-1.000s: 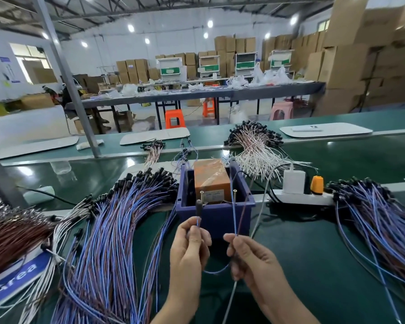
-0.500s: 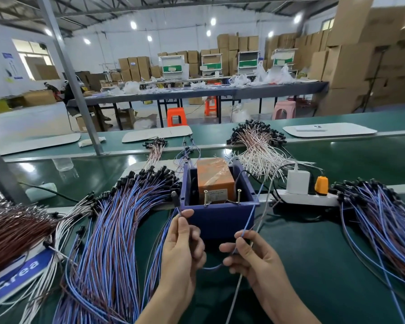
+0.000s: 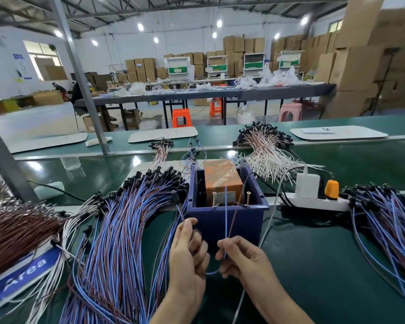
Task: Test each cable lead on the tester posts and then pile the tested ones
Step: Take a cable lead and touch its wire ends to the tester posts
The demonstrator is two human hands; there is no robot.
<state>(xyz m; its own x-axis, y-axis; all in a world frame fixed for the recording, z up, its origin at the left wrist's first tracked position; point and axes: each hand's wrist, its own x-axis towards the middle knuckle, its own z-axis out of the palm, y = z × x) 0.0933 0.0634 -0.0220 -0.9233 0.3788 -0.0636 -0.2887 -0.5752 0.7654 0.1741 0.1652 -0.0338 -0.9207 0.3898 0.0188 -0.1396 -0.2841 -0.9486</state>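
Cable lead (image 3: 225, 220) spans both hands before the tester box (image 3: 243, 226): right hand (image 3: 243, 263) pinches its two wire ends up toward the posts (image 3: 214, 199), presumably for contact. Left hand (image 3: 187, 256) pinches the plug end aside, clear of the pile (image 3: 117, 230).

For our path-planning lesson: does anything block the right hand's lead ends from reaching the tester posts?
Nothing visible does: the right hand pinches the lead ends upright before the bare posts on the blue box.

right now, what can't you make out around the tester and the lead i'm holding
Head view:
- Label on the orange tester box: print too small to read.
- Tips of the cable lead against the tester posts: contact too fine to tell.
- Left edge cuts the blue sign; only "Area" reads.
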